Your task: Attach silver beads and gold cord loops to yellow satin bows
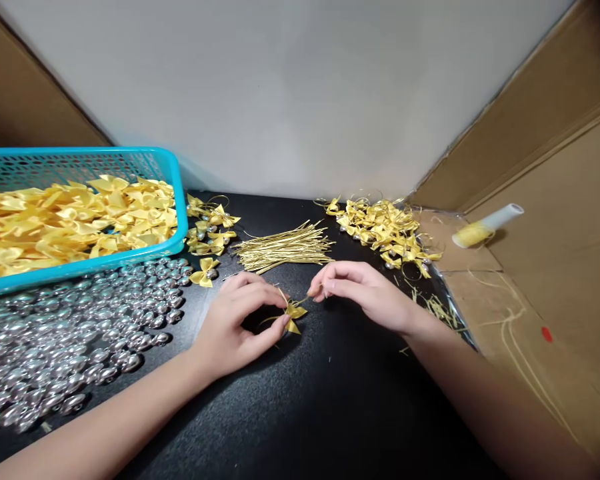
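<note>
Low over the black table, my left hand (247, 310) pinches a yellow ribbon bow (294, 317) between thumb and fingers. A thin gold cord (303, 301) runs from the bow to my right hand (363, 290), whose thumb and fingertips are closed on its end. Whether a bell sits on this bow is hidden by my left fingers. Just beyond both hands lies a bundle of straight gold cords (285, 247). One bow with a silver bell (205, 272) rests on the table to the left of my left hand.
At left stands a blue basket (180, 207) of yellow bows, with many silver bells (80, 347) spread before it. Finished-looking bows with bells (380, 227) are heaped at back right. Cord scraps (443, 310) and a white-yellow tube (487, 225) lie right, beside cardboard walls (555, 187).
</note>
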The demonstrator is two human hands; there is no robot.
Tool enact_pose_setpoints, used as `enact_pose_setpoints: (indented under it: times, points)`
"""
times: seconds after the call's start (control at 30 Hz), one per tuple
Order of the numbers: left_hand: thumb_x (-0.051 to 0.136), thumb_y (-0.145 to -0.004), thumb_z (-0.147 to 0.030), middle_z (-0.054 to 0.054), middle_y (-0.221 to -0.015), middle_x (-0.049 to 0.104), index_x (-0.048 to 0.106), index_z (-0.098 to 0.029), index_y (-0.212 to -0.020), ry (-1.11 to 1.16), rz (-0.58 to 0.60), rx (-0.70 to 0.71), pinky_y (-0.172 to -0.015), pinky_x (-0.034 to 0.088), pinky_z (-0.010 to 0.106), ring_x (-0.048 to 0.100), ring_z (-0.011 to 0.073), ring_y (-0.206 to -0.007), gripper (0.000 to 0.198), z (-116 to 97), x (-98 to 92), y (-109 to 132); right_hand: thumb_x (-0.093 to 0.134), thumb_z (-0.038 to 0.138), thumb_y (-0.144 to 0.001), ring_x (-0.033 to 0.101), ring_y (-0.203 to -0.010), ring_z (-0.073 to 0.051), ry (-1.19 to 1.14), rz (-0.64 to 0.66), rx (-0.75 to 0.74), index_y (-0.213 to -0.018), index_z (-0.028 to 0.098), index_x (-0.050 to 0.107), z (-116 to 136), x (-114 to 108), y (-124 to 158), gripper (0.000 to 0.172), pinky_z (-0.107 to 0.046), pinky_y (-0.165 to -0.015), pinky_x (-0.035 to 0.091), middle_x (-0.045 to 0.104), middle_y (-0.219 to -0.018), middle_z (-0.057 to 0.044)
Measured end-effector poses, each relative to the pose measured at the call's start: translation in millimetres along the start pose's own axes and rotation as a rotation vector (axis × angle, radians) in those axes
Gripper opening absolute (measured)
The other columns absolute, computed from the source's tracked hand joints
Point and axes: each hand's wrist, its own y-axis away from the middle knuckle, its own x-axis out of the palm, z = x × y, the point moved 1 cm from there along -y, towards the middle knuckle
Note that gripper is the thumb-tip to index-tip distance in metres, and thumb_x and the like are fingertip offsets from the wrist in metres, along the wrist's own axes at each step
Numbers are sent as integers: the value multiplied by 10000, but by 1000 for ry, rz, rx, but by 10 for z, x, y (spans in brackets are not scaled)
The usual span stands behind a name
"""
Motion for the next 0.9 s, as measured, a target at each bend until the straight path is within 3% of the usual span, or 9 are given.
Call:
enact_pose_setpoints:
  times: [0.1,0.17,0.3,0.4,0.73,0.9]
  points:
    - [670,-773,-170,27,-847,625,576,-199,-855,-69,-160,6,-754,465,347,577,192,-803,129,-21,-53,-8,538,229,-863,601,-806,-142,-27,-38,-32,-770,149,632,6,27,-1,154,-308,-817,452,652,-846,-44]
    - [661,-765,-187,41,-887,583,557,-201,-912,-90,-190,10,-759,463,353,563,205,-840,180,-30,-66,-12,541,225,-860,601,-790,-135,-65,-51,-54,-753,153,622,15,48,4,153,-301,-807,461,651,-843,-40]
    - [647,-790,-232,63,-1021,636,577,-223,-1061,-55,14,65,-851,435,393,569,231,-949,280,-48,-16,-15,548,221,-860,603,-781,-128,-121,-30,-67,-762,153,630,35,113,29,145,-290,-791,477,652,-849,-37]
    - [647,-819,-218,40,-1031,701,615,-235,-1049,-78,103,86,-891,404,401,573,231,-984,233,-49,27,-3,550,215,-863,600,-792,-124,-139,-17,-91,-749,152,628,56,151,55,152,-280,-790,476,654,-863,-38]
    - [656,-837,-204,1,-955,753,683,-239,-896,-169,75,153,-847,388,393,570,218,-914,75,34,50,46,549,218,-889,584,-784,-122,-198,-50,-216,-744,175,608,81,81,95,162,-278,-778,454,644,-869,-19]
    - [637,-843,-180,9,-942,752,687,-222,-883,-118,94,95,-819,410,382,579,212,-881,77,43,53,18,551,212,-890,584,-788,-116,-208,-103,-233,-732,177,594,123,3,114,168,-269,-783,449,650,-877,-16]
